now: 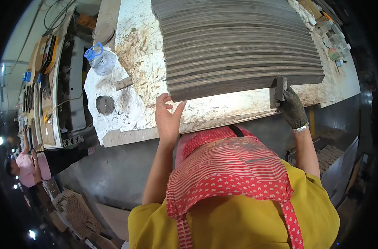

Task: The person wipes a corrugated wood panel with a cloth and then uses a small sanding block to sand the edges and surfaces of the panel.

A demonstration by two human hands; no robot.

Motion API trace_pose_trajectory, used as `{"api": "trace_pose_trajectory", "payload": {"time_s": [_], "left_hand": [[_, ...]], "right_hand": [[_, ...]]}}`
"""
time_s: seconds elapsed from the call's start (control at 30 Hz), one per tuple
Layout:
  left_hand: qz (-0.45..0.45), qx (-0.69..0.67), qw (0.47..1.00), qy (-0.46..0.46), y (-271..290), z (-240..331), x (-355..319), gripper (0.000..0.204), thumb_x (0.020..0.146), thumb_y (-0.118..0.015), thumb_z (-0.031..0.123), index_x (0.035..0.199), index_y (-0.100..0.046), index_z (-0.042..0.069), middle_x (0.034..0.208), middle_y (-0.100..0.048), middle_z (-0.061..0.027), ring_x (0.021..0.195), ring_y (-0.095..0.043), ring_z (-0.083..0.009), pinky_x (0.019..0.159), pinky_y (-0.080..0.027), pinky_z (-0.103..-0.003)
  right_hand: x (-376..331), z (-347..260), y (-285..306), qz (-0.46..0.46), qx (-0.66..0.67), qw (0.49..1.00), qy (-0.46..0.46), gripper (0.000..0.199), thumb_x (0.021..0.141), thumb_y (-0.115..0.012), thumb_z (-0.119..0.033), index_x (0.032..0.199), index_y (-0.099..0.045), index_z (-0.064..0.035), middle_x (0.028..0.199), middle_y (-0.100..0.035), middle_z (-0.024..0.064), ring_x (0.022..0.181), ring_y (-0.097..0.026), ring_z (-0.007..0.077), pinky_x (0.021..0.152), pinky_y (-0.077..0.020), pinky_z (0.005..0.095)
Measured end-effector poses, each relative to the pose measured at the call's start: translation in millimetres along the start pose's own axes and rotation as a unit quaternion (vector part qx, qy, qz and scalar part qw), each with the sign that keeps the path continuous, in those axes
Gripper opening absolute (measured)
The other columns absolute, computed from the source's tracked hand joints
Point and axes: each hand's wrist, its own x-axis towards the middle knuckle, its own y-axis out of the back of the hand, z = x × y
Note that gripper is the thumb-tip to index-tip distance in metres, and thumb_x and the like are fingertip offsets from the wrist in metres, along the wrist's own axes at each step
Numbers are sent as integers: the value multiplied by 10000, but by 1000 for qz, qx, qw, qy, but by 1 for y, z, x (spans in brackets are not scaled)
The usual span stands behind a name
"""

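Long dark grey strips (pixel 243 52), lined up side by side, cover much of the worktable (pixel 222 106). My bare left hand (pixel 168 118) is at the left end of the nearest strip (pixel 247 86), thumb and fingers apart around the corner; whether it touches is hard to tell. On my right hand (pixel 293 110) is a dark glove. Its fingers are closed on a small greyish-brown block (pixel 281 87), held upright against the front of that same strip, near its right end. The glove hides part of the block's lower end.
On a white sheet (pixel 114 124) at the left are a clear jug with a blue cap (pixel 102 63), a round tin (pixel 105 105) and a small flat block (pixel 123 83). Small containers (pixel 336 47) crowd the far right. A person in pink (pixel 29 168) is by another bench at left.
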Motion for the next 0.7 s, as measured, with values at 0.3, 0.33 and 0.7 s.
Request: {"api": "trace_pose_trajectory", "payload": {"time_s": [0.3,0.33,0.7], "left_hand": [[-89,-20,983,157,1,9,-17,343,888,-770,262,1075,-674,-8,786,-667,-71,709,-601,-171,663,-489,-334],[-72,8,987,142,2,9,-21,340,888,-769,268,1070,-675,-3,804,-661,-78,729,-603,-186,678,-488,-345],[-28,146,989,-10,-13,9,-19,458,848,-794,320,1168,-644,28,1034,-612,-124,1026,-551,-319,892,-442,-434]], "right_hand": [[-5,-27,-6,-24,-101,994,-42,466,909,-687,-228,1303,-563,-12,1062,-634,49,907,-598,134,740,-513,290],[-6,-32,-7,-10,-141,989,-39,479,905,-684,-226,1310,-560,-5,1066,-637,53,899,-600,133,749,-514,289],[8,-47,-13,-4,-301,954,-15,607,897,-691,-264,1398,-519,32,1107,-635,58,922,-600,139,826,-509,290]]}}
